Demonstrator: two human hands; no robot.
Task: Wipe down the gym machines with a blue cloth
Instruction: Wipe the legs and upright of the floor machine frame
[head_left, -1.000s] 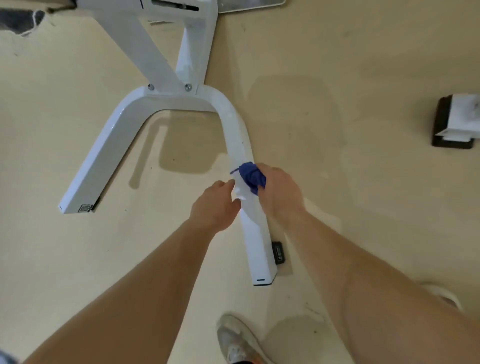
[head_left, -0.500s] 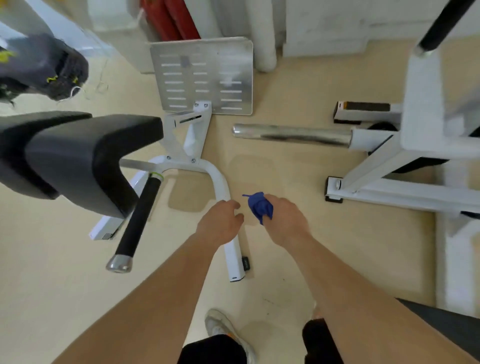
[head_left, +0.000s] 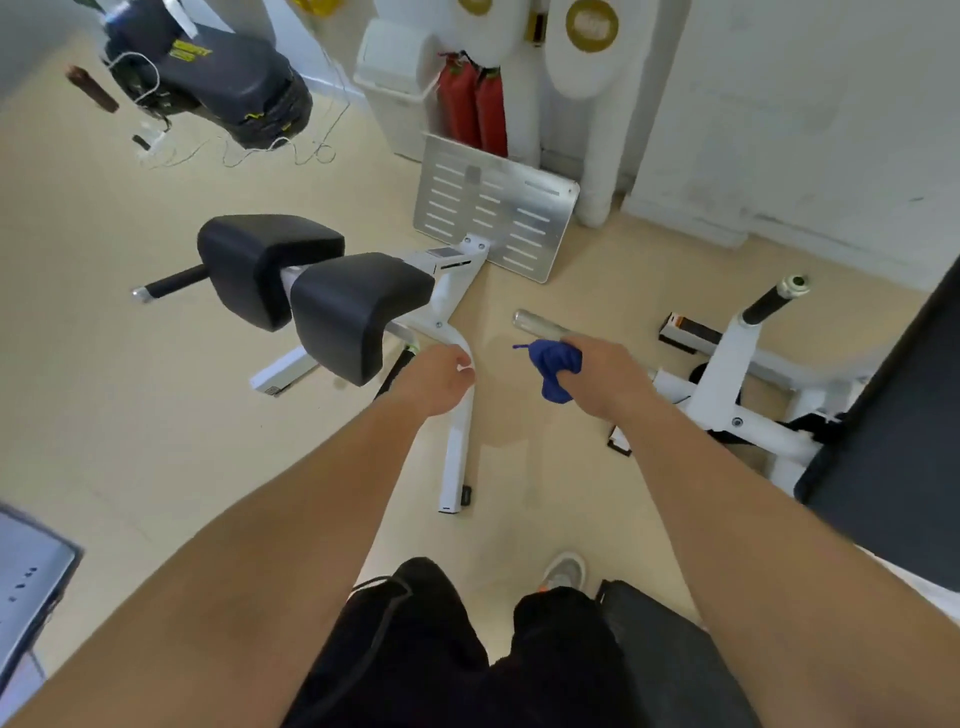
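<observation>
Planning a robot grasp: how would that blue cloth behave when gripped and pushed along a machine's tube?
Probably floppy: the blue cloth bunches in the right hand, with a tail drooping below and a corner sticking out. Likely light, since curled fingers alone hold it up. It should mould round the white frame leg; dampness can't be told.

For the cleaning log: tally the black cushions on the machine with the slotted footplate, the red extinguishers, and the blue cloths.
black cushions: 2
red extinguishers: 2
blue cloth: 1, held in the right hand
Total: 5
</observation>
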